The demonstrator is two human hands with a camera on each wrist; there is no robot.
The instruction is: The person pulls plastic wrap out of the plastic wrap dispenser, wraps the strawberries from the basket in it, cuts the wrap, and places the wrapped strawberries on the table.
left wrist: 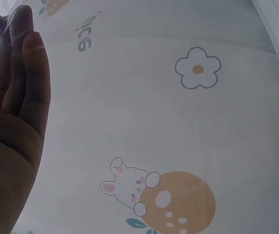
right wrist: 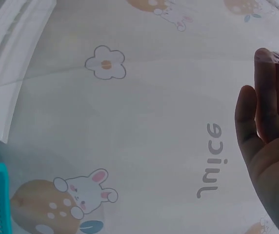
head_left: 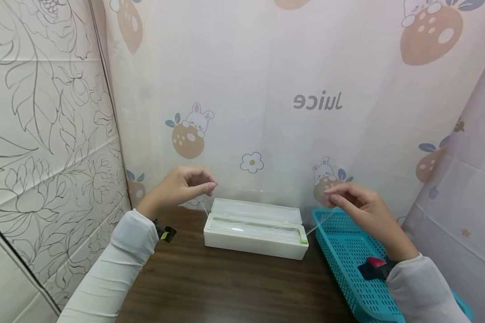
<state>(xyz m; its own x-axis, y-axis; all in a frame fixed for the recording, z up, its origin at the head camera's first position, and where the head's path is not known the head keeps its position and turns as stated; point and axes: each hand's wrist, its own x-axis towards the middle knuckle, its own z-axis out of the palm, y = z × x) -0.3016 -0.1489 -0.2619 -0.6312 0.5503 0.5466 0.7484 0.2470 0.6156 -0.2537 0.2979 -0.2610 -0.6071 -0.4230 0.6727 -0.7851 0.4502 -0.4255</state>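
Film [head_left: 262, 196], apparently clear, mirrored "Juice" lettering [head_left: 318, 101] behind

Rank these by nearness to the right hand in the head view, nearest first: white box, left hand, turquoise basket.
1. Turquoise basket: below the right hand.
2. White box: middle, between the hands.
3. Left hand: on the left, farthest away.

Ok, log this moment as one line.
left hand: pinches clear film; right hand: pinches film; white box: lid open, on table; teal basket: right of box
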